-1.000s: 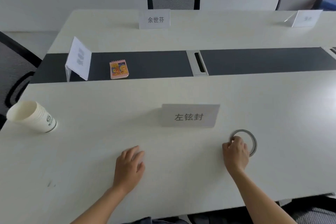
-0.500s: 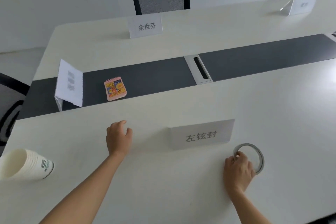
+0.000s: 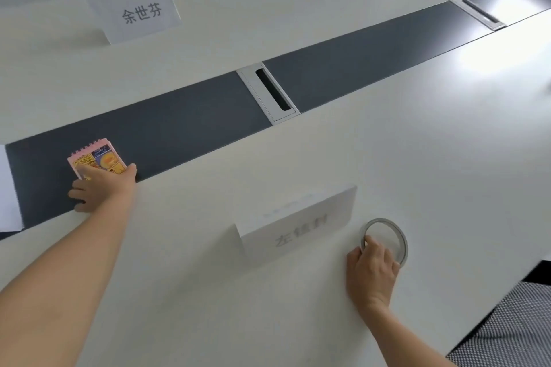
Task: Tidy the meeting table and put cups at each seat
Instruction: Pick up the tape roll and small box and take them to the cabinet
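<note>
left hand (image 3: 104, 188) grasping pink notepad (image 3: 98, 158) on dark strip (image 3: 193, 128), right hand (image 3: 371, 268) pinching tape ring (image 3: 383, 220)

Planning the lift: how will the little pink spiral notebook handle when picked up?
Probably light: the notebook looks small and thin beside the left hand touching it. Lying flat on the dark strip, it likely needs an edge pinch. Its spiral-bound cover may flop open.

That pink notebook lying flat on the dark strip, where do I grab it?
Take the notebook by its near, unbound edge, coming from your side, where the left hand touches it. It lies flat, spiral along the far edge, so a thumb-and-fingers pinch likely works.
</note>
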`<action>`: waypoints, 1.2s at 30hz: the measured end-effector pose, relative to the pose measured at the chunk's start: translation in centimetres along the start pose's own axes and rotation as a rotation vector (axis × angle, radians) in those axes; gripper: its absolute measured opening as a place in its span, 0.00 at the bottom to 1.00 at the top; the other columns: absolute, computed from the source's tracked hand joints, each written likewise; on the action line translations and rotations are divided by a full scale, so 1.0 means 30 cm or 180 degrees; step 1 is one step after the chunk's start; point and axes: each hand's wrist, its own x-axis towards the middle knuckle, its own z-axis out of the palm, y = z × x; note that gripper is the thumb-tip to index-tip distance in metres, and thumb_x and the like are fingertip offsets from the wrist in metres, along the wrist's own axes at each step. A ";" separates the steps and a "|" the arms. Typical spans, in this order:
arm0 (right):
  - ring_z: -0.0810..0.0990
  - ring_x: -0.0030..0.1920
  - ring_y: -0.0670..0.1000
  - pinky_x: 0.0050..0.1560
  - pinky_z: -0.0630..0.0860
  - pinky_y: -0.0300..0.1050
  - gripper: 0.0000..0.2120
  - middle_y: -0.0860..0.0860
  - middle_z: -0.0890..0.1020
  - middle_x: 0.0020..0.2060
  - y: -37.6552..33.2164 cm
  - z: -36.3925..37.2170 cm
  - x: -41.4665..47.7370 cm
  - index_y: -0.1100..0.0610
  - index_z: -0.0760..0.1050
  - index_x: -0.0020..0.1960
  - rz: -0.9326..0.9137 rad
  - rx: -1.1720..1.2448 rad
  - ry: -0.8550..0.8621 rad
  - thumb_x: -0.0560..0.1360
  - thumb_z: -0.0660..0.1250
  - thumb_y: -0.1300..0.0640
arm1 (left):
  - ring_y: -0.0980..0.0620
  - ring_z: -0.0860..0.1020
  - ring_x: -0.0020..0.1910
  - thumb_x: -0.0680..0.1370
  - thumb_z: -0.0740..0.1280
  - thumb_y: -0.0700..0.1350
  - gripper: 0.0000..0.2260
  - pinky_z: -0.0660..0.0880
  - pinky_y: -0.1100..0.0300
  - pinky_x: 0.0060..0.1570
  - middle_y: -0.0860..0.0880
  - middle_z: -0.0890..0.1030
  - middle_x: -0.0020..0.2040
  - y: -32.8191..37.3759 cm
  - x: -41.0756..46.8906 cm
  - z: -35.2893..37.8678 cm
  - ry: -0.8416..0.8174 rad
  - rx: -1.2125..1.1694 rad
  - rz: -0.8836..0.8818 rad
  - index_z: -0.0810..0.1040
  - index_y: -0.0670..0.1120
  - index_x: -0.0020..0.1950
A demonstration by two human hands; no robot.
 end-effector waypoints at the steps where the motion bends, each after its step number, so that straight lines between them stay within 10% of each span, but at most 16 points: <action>1: 0.78 0.43 0.66 0.46 0.72 0.59 0.25 0.65 0.80 0.39 -0.002 0.000 -0.001 0.69 0.74 0.49 -0.0041 0.0012 0.0000 0.68 0.48 0.52 | 0.35 0.59 0.67 0.70 0.69 0.54 0.37 0.59 0.41 0.64 0.32 0.62 0.67 -0.006 -0.010 -0.005 0.0016 -0.0037 0.0053 0.55 0.41 0.71; 19: 0.68 0.60 0.63 0.61 0.59 0.55 0.14 0.66 0.74 0.55 0.004 -0.075 -0.016 0.65 0.68 0.58 -0.0321 0.0439 -0.0650 0.75 0.54 0.61 | 0.38 0.67 0.64 0.59 0.64 0.51 0.42 0.68 0.44 0.61 0.37 0.70 0.64 -0.710 -0.897 -0.263 -0.0097 -0.1972 -0.0609 0.55 0.50 0.73; 24: 0.68 0.61 0.63 0.62 0.59 0.55 0.26 0.67 0.74 0.55 0.008 -0.100 -0.029 0.64 0.67 0.59 -0.0650 0.0591 -0.0807 0.68 0.46 0.53 | 0.40 0.71 0.60 0.60 0.65 0.51 0.40 0.72 0.46 0.58 0.42 0.72 0.62 -0.867 -1.033 -0.338 0.0207 -0.2327 -0.0906 0.57 0.50 0.72; 36: 0.74 0.54 0.66 0.57 0.65 0.57 0.12 0.67 0.79 0.49 -0.163 -0.080 -0.579 0.68 0.72 0.55 -0.3097 0.0632 -0.1503 0.74 0.61 0.65 | 0.46 0.74 0.50 0.72 0.68 0.39 0.29 0.74 0.55 0.48 0.47 0.73 0.54 -1.262 -1.367 -0.405 0.1064 -0.2890 -0.1517 0.61 0.47 0.70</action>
